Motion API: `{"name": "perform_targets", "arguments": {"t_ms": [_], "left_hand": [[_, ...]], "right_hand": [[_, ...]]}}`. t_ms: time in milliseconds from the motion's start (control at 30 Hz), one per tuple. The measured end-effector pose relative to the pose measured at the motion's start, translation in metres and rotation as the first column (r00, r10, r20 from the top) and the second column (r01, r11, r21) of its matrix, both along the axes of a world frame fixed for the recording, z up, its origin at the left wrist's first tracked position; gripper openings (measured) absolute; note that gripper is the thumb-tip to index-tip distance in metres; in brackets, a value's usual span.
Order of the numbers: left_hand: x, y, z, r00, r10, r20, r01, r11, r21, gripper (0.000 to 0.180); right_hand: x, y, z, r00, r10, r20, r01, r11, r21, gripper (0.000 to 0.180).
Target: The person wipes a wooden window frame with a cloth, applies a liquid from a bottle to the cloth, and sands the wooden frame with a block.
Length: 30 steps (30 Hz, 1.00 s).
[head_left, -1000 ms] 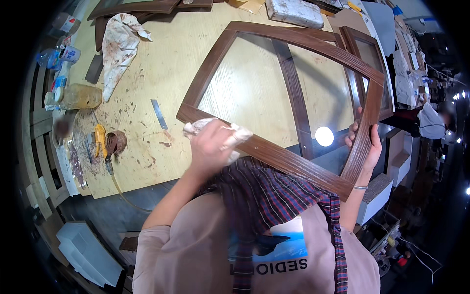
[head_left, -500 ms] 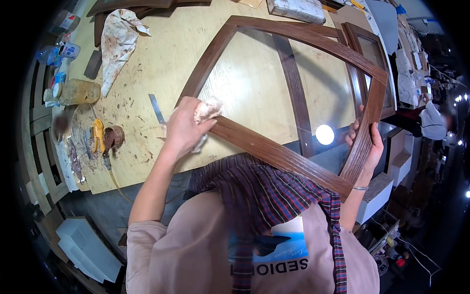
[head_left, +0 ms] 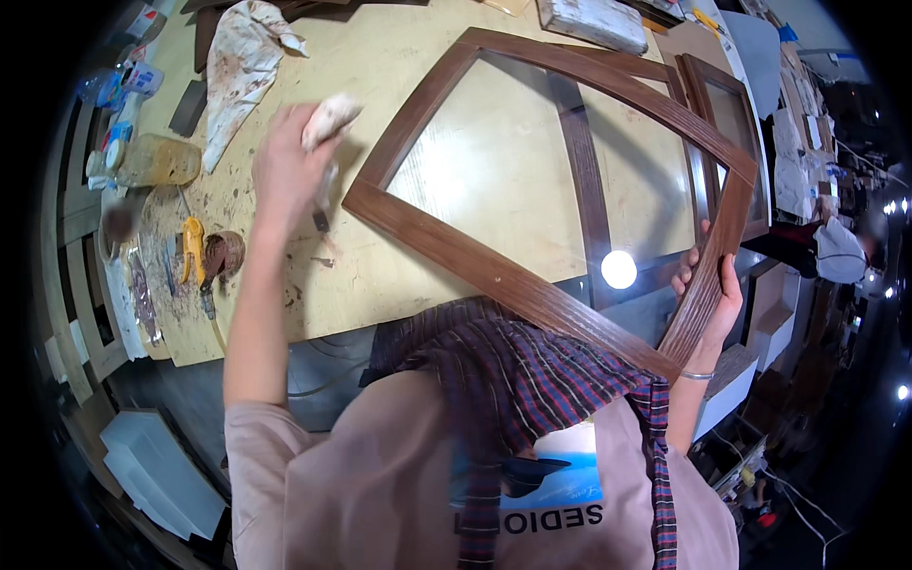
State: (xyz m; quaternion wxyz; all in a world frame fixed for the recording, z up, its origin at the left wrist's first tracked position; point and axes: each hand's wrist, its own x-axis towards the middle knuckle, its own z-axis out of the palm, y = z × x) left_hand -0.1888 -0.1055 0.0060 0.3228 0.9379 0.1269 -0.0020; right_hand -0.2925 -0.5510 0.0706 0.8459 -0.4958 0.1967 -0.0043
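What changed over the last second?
The left hand, still clutching the white rag, slid off the frame's near rail, went up past its left corner and is now lifted over the bench, off the wood. The right hand kept its grip on the frame's right corner; the frame barely shifted.

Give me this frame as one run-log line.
left hand: holds white rag, off frame | right hand: grips wooden frame corner | workbench: stained cloth
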Motion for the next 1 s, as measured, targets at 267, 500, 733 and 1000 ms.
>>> {"name": "perform_targets", "arguments": {"t_ms": [267, 500, 733, 1000], "left_hand": [[-0.091, 0.030, 0.001, 0.961, 0.018, 0.276, 0.054, 0.966, -0.253, 0.028], [-0.181, 0.259, -0.061, 0.675, 0.646, 0.356, -0.570, 0.763, -0.305, 0.013], [-0.137, 0.299, -0.097, 0.821, 0.510, 0.257, -0.557, 0.815, 0.161, 0.026], [-0.134, 0.212, -0.008, 0.770, 0.526, 0.361, -0.384, 0.834, -0.397, 0.033]], "right_hand": [[-0.020, 0.002, -0.016, 1.000, 0.004, -0.030, -0.004, 1.000, 0.002, 0.052], [-0.037, 0.006, -0.027, 0.997, 0.073, -0.012, -0.072, 0.995, 0.069, 0.044], [-0.043, 0.013, -0.032, 0.998, 0.062, -0.022, -0.062, 0.998, 0.010, 0.040], [-0.056, 0.007, -0.049, 0.997, 0.032, -0.075, -0.027, 0.997, 0.069, 0.041]]}}
